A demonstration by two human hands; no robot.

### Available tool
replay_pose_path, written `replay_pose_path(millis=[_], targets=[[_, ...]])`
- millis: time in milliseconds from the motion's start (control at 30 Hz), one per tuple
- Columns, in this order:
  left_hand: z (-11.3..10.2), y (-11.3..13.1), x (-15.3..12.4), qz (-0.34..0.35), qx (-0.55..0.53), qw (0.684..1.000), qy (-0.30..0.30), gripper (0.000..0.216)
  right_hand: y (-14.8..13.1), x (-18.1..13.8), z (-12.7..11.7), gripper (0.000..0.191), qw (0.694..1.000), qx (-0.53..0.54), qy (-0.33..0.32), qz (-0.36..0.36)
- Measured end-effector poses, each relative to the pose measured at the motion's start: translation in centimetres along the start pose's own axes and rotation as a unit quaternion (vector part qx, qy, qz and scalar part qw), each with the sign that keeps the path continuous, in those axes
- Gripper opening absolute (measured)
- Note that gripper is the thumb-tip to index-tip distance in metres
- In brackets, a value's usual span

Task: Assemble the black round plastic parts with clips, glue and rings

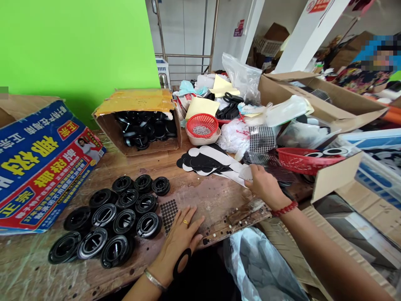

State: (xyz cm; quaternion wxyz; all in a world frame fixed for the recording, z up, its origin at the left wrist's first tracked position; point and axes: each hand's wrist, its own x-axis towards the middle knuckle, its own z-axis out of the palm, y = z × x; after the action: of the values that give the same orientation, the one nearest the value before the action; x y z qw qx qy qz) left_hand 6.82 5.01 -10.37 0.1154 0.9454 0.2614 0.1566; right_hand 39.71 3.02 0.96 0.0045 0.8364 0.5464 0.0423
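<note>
My left hand (pixel 181 238) lies flat on the worn wooden table (pixel 213 196), fingers stretched out, its fingertips at a small sheet of black dot stickers (pixel 168 212). A black ring sits stuck on that wrist. Left of it stand several round black plastic parts (pixel 114 217) laid out in rows. My right hand (pixel 264 184), with a red bead bracelet, reaches forward to a pile of white backing sheets with black shapes (pixel 208 161). Its fingers close on the edge of a pale sheet (pixel 245 172).
An open cardboard box (pixel 140 123) holds more black parts at the back. A red basket (pixel 202 125) sits in a bowl, another red basket (pixel 300 161) lies right. A printed carton (pixel 40 163) leans at left. Another person (pixel 366 71) sits at the far right.
</note>
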Motion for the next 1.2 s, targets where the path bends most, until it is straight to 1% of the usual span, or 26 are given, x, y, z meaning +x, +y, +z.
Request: replay_pose_path(millis=[67, 100, 133, 167, 233, 300, 333, 400, 433, 500, 567, 600, 667, 767, 833, 900, 933, 967, 1000, 1067, 1100, 1133, 1200], targets=[[0.1, 0.3, 0.4, -0.015, 0.000, 1.000, 0.000, 0.051, -0.5, -0.3, -1.1, 0.044, 0.998, 0.014, 0.065, 0.007], [0.1, 0.5, 0.7, -0.020, 0.000, 1.000, -0.002, 0.051, -0.8, -0.3, -1.5, 0.047, 0.996, 0.033, 0.088, -0.003], [0.1, 0.7, 1.1, -0.021, -0.001, 1.000, -0.009, 0.051, -1.1, -0.3, -1.6, 0.049, 0.994, 0.056, 0.097, -0.017], [0.1, 0.9, 1.5, -0.021, -0.002, 1.000, -0.018, 0.050, -1.5, -0.2, -1.6, 0.049, 0.992, 0.078, 0.089, -0.032], [-0.1, 1.3, 2.3, -0.015, -0.006, 0.999, -0.031, 0.050, -2.4, -0.1, -0.7, 0.045, 0.992, 0.108, 0.026, -0.064], [-0.2, 1.6, 2.9, -0.014, -0.011, 0.999, -0.035, 0.049, -3.1, -0.3, 0.7, 0.041, 0.990, 0.107, -0.040, -0.086], [-0.3, 1.7, 3.0, -0.015, -0.014, 0.999, -0.035, 0.048, -3.4, -0.6, 1.5, 0.042, 0.990, 0.097, -0.050, -0.092], [-0.5, 2.0, 3.0, -0.022, -0.018, 0.999, -0.034, 0.047, -3.7, -1.1, 2.9, 0.043, 0.991, 0.079, -0.024, -0.104], [-0.7, 2.1, 3.0, -0.026, -0.020, 0.999, -0.035, 0.047, -3.8, -1.4, 3.4, 0.039, 0.991, 0.075, -0.003, -0.112], [-1.1, 2.4, 2.8, -0.034, -0.026, 0.998, -0.035, 0.046, -3.8, -1.8, 4.2, 0.023, 0.987, 0.081, 0.018, -0.136], [-1.5, 2.5, 2.8, -0.039, -0.036, 0.998, -0.038, 0.044, -3.8, -1.9, 4.7, 0.006, 0.981, 0.101, 0.013, -0.163], [-1.7, 2.6, 2.8, -0.040, -0.042, 0.997, -0.042, 0.043, -3.9, -1.7, 4.9, 0.002, 0.979, 0.112, 0.007, -0.172], [-1.9, 2.7, 2.8, -0.038, -0.051, 0.997, -0.050, 0.042, -4.1, -1.3, 5.3, 0.007, 0.975, 0.126, -0.005, -0.183], [-2.4, 2.8, 2.6, -0.026, -0.065, 0.996, -0.050, 0.044, -4.2, -0.2, 5.7, 0.013, 0.971, 0.119, -0.020, -0.205], [-3.1, 3.0, 2.1, -0.025, -0.075, 0.996, -0.038, 0.046, -3.9, 0.5, 5.7, 0.014, 0.966, 0.126, -0.040, -0.223], [-4.2, 3.2, 1.2, -0.038, -0.085, 0.996, -0.012, 0.046, -3.4, 0.9, 5.3, 0.013, 0.955, 0.151, -0.081, -0.241], [-4.9, 3.2, 0.6, -0.050, -0.091, 0.995, 0.006, 0.045, -3.1, 1.0, 5.1, 0.012, 0.952, 0.162, -0.091, -0.244], [-5.6, 3.2, -0.1, -0.066, -0.096, 0.993, 0.026, 0.042, -3.0, 0.9, 4.7, 0.011, 0.952, 0.168, -0.083, -0.242], [-6.4, 3.0, -0.9, -0.086, -0.098, 0.990, 0.048, 0.037, -3.0, 0.7, 4.3, 0.011, 0.955, 0.169, -0.054, -0.237], [-8.1, 2.4, -2.7, -0.131, -0.088, 0.984, 0.087, 0.025, -3.5, -0.1, 3.3, 0.015, 0.961, 0.158, 0.029, -0.224], [-8.8, 1.9, -3.6, -0.152, -0.075, 0.980, 0.101, 0.021, -4.0, -0.4, 2.8, 0.017, 0.962, 0.150, 0.061, -0.222], [-9.5, 1.4, -4.5, -0.170, -0.058, 0.977, 0.112, 0.018, -4.6, -0.8, 2.4, 0.017, 0.961, 0.144, 0.076, -0.225], [-10.5, 0.2, -6.1, -0.192, -0.023, 0.971, 0.141, 0.018, -5.6, -1.1, 2.0, 0.015, 0.962, 0.135, 0.068, -0.229]])
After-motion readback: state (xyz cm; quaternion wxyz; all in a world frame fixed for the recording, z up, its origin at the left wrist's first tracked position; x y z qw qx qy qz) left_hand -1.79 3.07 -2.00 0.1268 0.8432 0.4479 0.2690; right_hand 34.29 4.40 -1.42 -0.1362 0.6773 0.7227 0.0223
